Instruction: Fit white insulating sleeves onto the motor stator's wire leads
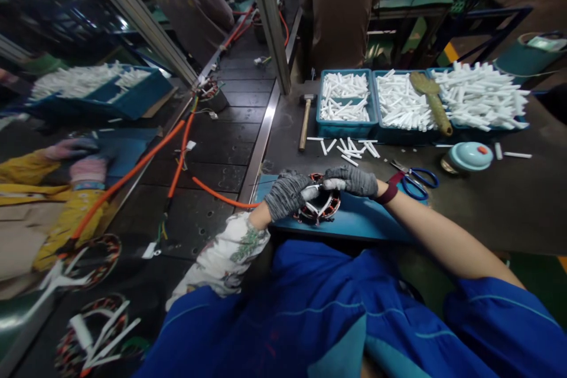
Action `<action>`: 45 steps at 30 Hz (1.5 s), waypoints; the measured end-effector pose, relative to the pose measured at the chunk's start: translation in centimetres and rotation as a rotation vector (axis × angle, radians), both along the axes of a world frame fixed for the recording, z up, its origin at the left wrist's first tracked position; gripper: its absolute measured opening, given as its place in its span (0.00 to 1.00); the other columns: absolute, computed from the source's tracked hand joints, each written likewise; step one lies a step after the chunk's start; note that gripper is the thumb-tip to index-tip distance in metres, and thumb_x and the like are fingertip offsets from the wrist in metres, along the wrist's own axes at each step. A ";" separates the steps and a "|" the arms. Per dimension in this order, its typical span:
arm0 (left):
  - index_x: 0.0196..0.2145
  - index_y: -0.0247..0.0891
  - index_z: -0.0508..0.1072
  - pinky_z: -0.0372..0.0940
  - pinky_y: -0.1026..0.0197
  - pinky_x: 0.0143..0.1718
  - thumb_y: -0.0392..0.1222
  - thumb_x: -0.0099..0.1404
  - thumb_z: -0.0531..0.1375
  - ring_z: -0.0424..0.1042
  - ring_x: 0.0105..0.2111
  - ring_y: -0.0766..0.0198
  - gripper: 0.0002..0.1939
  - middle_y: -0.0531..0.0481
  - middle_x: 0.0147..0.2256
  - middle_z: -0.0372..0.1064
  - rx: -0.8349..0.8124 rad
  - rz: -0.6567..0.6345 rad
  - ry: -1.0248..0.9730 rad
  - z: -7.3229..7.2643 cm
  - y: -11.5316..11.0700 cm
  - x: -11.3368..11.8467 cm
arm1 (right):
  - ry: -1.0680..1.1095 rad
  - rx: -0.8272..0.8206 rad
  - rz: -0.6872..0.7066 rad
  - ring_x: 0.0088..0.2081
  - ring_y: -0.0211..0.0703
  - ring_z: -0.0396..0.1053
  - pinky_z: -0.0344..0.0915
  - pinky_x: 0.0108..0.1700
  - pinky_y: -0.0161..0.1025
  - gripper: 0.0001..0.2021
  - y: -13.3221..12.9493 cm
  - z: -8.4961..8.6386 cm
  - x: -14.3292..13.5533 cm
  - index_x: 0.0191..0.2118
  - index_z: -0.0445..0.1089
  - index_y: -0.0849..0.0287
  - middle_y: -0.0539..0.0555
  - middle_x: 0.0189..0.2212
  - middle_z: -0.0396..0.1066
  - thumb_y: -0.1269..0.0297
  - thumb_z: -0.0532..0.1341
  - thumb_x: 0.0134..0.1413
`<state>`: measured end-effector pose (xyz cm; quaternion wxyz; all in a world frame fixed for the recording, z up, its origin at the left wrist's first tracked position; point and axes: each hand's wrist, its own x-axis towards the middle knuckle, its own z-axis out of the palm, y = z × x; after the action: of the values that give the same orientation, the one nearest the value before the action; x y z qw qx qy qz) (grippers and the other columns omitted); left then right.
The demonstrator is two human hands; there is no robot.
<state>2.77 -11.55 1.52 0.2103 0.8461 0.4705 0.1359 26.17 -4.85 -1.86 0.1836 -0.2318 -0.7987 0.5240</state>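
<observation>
A round motor stator with copper windings lies on a blue mat at the near edge of the dark bench. My left hand, in a grey glove, rests on its left rim. My right hand, also gloved, reaches across its top. Both hands pinch one white sleeve tube above the windings. More white tubes stick out of the stator's middle.
Three blue bins of white tubes stand at the back, a brush across them. A hammer, loose tubes, blue scissors and a teal lidded tin lie nearby. Orange cable crosses the conveyor left. Other people work beyond.
</observation>
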 end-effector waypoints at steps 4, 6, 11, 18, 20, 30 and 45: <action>0.45 0.38 0.77 0.68 0.55 0.51 0.51 0.74 0.50 0.75 0.43 0.59 0.20 0.47 0.41 0.77 -0.051 -0.034 -0.196 -1.5 0.3 -0.9 | 0.033 -0.104 -0.099 0.34 0.39 0.71 0.67 0.37 0.36 0.19 -0.6 -0.5 -0.3 0.39 0.78 0.60 0.51 0.34 0.77 0.47 0.62 0.61; 0.45 0.38 0.78 0.69 0.54 0.52 0.51 0.73 0.50 0.75 0.45 0.57 0.20 0.46 0.42 0.77 -0.057 -0.045 -0.239 -2.0 0.4 -1.0 | 0.021 -0.098 -0.102 0.33 0.38 0.70 0.66 0.37 0.35 0.19 -0.7 -0.5 -0.5 0.38 0.78 0.60 0.50 0.33 0.77 0.47 0.63 0.60; 0.47 0.40 0.78 0.69 0.52 0.52 0.51 0.73 0.50 0.75 0.45 0.56 0.20 0.46 0.43 0.77 -0.055 -0.050 -0.229 -1.8 0.7 -1.1 | -0.054 0.060 -0.111 0.36 0.42 0.72 0.67 0.38 0.36 0.22 -1.0 0.1 -1.0 0.41 0.78 0.60 0.52 0.35 0.78 0.44 0.63 0.59; 0.48 0.37 0.76 0.68 0.53 0.53 0.49 0.75 0.50 0.75 0.46 0.58 0.18 0.45 0.45 0.77 -0.034 -0.005 0.075 -0.3 0.1 -1.2 | -0.159 0.196 -0.071 0.38 0.43 0.74 0.67 0.40 0.37 0.22 -1.4 1.5 -0.9 0.45 0.78 0.60 0.56 0.38 0.79 0.47 0.57 0.65; 0.47 0.37 0.76 0.68 0.54 0.53 0.48 0.74 0.51 0.76 0.46 0.57 0.17 0.44 0.44 0.78 -0.038 0.008 0.152 0.0 0.2 -0.7 | -0.145 0.168 -0.051 0.40 0.44 0.75 0.68 0.42 0.38 0.21 -1.5 1.8 -0.8 0.48 0.77 0.59 0.56 0.42 0.79 0.48 0.56 0.66; 0.44 0.34 0.77 0.67 0.47 0.47 0.49 0.74 0.52 0.76 0.42 0.48 0.19 0.37 0.41 0.77 -0.071 -0.011 0.537 2.1 0.4 2.7 | -0.352 0.634 -0.092 0.39 0.50 0.71 0.65 0.42 0.45 0.21 -2.2 2.0 0.4 0.48 0.80 0.58 0.63 0.40 0.77 0.51 0.55 0.67; 0.42 0.35 0.78 0.66 0.54 0.42 0.53 0.74 0.51 0.76 0.36 0.53 0.22 0.42 0.35 0.77 -0.042 -0.209 0.514 2.3 3.6 7.4 | -0.019 0.162 -0.393 0.33 0.45 0.72 0.68 0.37 0.41 0.31 -1.0 -0.8 2.9 0.36 0.75 0.59 0.57 0.33 0.77 0.30 0.60 0.51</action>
<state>10.13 -7.95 3.86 0.1146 0.8923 0.4211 -0.1156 29.10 -5.89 -2.65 0.2929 -0.3724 -0.7794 0.4099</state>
